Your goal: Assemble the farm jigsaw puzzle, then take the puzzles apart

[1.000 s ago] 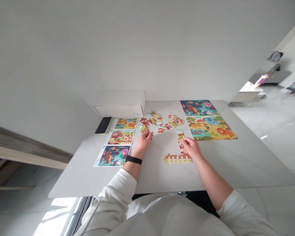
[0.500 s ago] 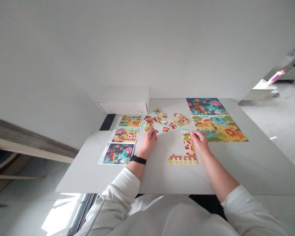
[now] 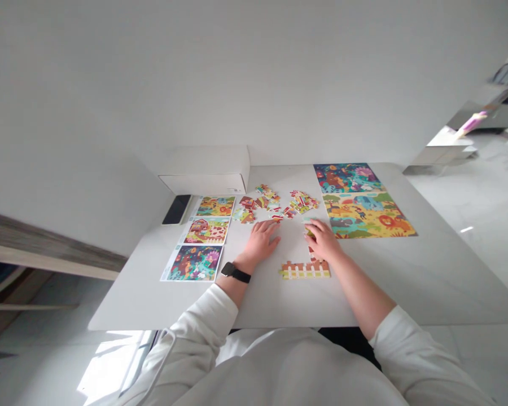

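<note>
**Both hands settle on the farm puzzle strip**

My right hand [image 3: 324, 241] has come down over the upright column of the part-built puzzle [image 3: 305, 269], covering pieces that showed clear half a second ago; its grip is closed loosely on the column's top pieces, though I cannot tell whether any is lifted. My left hand [image 3: 262, 241], fingers spread wide and holding nothing, has dropped flat on the worktop [image 3: 406, 282] just left of that column, having left the loose pieces [image 3: 275, 206] beyond it. The fence row at the column's foot lies uncovered. Right of the column sit two finished puzzles [image 3: 359, 200]; left of it, three picture cards [image 3: 205, 231]. I judge a piece is being pressed home.
</note>
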`<state>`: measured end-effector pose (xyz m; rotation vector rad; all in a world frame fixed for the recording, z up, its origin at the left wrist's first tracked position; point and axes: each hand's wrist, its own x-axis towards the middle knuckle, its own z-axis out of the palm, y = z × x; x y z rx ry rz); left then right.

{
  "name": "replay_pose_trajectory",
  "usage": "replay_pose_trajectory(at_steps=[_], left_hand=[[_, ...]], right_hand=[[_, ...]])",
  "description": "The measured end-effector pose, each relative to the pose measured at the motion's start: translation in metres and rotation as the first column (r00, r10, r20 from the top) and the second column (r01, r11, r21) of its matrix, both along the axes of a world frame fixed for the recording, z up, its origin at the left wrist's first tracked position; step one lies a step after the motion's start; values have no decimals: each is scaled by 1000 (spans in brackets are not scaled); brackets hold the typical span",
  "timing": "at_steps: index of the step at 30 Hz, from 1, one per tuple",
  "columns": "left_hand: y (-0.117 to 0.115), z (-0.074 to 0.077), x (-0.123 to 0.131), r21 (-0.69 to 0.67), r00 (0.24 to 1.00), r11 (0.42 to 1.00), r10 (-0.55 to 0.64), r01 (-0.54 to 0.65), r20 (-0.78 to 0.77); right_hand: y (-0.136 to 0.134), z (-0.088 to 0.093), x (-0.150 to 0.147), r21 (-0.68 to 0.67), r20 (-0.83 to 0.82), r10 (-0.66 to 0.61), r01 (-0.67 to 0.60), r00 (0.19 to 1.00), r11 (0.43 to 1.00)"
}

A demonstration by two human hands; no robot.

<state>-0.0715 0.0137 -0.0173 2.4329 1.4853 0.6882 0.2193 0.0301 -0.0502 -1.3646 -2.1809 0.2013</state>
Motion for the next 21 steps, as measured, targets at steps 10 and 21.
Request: replay_pose_trajectory(at_steps=[10, 21], left_hand=[[14, 6, 26, -36, 982, 999, 22, -29, -187], [40, -8, 46, -45, 978, 999, -10, 1, -206]], right_hand=[[1, -3, 3, -9, -27, 26, -26, 999, 1000], [0, -3, 2, -14, -34, 47, -48, 998, 999]])
